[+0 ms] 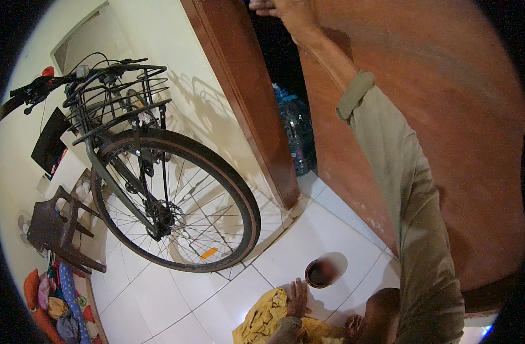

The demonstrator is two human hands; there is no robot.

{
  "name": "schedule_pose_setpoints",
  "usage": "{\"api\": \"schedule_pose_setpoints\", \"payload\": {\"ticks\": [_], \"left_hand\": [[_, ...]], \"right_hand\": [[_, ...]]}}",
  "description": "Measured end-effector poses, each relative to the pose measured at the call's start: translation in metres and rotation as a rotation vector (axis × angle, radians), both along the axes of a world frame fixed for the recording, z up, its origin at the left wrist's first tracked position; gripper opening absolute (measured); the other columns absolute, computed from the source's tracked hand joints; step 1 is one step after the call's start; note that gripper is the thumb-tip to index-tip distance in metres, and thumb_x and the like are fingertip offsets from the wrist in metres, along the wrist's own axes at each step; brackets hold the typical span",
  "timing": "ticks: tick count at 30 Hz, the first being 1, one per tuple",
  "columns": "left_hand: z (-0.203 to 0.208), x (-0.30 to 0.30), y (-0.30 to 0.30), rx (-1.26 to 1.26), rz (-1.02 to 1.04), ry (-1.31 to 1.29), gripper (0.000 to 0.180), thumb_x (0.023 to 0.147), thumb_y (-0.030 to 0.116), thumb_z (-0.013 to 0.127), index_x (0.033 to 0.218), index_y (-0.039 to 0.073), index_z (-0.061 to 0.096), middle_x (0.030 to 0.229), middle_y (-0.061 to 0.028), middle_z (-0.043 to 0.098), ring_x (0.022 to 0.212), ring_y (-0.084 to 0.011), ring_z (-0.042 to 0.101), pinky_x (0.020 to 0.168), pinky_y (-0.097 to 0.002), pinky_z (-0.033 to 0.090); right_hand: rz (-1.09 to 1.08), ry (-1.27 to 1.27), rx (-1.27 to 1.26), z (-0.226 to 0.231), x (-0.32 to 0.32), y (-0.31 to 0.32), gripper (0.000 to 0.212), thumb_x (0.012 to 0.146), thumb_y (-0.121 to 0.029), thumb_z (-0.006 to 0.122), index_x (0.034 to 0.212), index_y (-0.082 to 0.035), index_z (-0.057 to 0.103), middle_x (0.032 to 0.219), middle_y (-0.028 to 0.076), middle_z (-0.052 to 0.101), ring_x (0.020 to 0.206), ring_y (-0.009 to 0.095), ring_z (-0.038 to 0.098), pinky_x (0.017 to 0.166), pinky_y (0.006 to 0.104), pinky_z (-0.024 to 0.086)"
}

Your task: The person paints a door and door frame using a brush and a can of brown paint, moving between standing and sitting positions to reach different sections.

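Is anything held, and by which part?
The left hand, open by yellow cloth, holds nothing visible; whether the right hand grips the door edge cannot be told.

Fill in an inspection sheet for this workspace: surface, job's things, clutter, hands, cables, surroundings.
Surface: white floor tiles, joints visible.
Job's things: brown door, ajar beside a dark gap; yellow cloth, bunched.
Clutter: small round brown-rimmed object on the tiles, partly blurred; large plastic bottle in the gap.
Hands: left hand beside the cloth, fingers spread; right hand near the door's edge, cut by the frame, grip unclear.
Cables: black handlebar cables; otherwise nothing seen.
Surroundings: bicycle with front basket; brown armchair; colourful fabric pile.
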State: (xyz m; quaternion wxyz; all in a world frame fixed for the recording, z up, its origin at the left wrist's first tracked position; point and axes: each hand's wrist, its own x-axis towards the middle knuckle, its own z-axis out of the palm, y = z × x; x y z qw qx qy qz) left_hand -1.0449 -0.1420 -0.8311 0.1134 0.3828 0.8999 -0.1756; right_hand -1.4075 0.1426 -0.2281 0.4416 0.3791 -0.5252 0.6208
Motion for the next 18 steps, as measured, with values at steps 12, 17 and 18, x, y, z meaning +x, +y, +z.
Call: {"api": "schedule_pose_setpoints", "payload": {"ticks": [12,17,18], "left_hand": [[-0.009,0.000,-0.002,0.005,-0.023,-0.031,0.139,0.055,0.074,0.074,0.149,-0.013,0.022,0.156,-0.0267,0.024,0.147,-0.0492,0.013,0.121,-0.0616,0.013],[0.017,0.003,0.006,-0.079,-0.006,0.044,0.140,0.055,0.080,0.069,0.150,-0.012,0.022,0.157,-0.0265,0.024,0.147,-0.0488,0.014,0.121,-0.0615,0.014],[0.021,0.003,0.009,-0.049,0.003,0.075,0.141,0.054,0.081,0.067,0.150,-0.012,0.022,0.157,-0.0267,0.024,0.147,-0.0486,0.014,0.120,-0.0617,0.015]], "right_hand": [[-0.325,-0.319,0.370,-0.088,0.024,0.031,0.021,0.092,-0.022,0.063,0.097,-0.005,0.074,0.072,0.000,0.064,0.062,0.007,0.054,0.056,0.0236,0.046],[-0.196,-0.110,0.216,-0.016,-0.023,0.022,0.027,0.098,-0.023,0.060,0.107,0.000,0.071,0.081,0.006,0.067,0.074,0.013,0.065,0.063,0.0258,0.055],[-0.206,-0.106,0.220,-0.006,-0.025,0.023,0.027,0.098,-0.023,0.060,0.107,0.000,0.071,0.081,0.006,0.067,0.074,0.013,0.065,0.063,0.0258,0.055]]}}
